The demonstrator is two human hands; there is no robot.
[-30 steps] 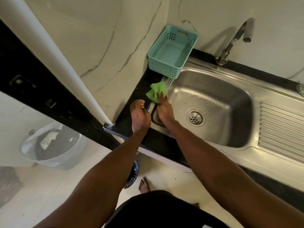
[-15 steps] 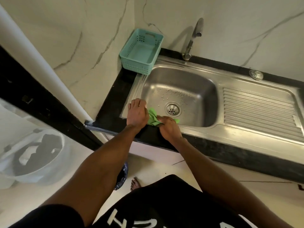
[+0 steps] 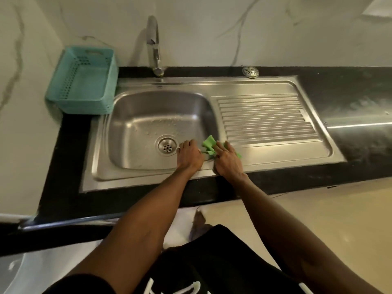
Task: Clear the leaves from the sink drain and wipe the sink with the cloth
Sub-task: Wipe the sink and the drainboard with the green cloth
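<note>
Here, in the head view, the green cloth (image 3: 209,146) lies on the front right corner of the stainless-steel sink (image 3: 148,172), where the basin's rim meets the ribbed drainboard (image 3: 267,117). It is a soft, crumpled rag; its long axis runs slantwise, from a raised corner pointing back toward the wall to a small tip that peeks out at the right of the right hand, toward the drainboard. The right hand (image 3: 228,160) lies flat on top of the cloth, fingers spread and pressing down rather than curled round it. The left hand (image 3: 189,157) rests palm-down on the basin's rim just beside the cloth, fingers loosely extended toward the drain (image 3: 167,146); whether it touches the cloth I cannot tell, and it has hold of nothing.

The drain is a round metal strainer with small holes, set in the floor of the basin, near the left hand's fingertips. The basin is a rounded rectangle of brushed steel, beaded with water drops toward its back. A curved chrome tap (image 3: 153,45) rises behind it. A teal plastic basket (image 3: 82,81), rectangular with perforated walls, sits on the black desk (image 3: 70,145) at the sink's back left corner, against the marbled wall. A small round metal cap (image 3: 250,72) sits behind the drainboard.
</note>
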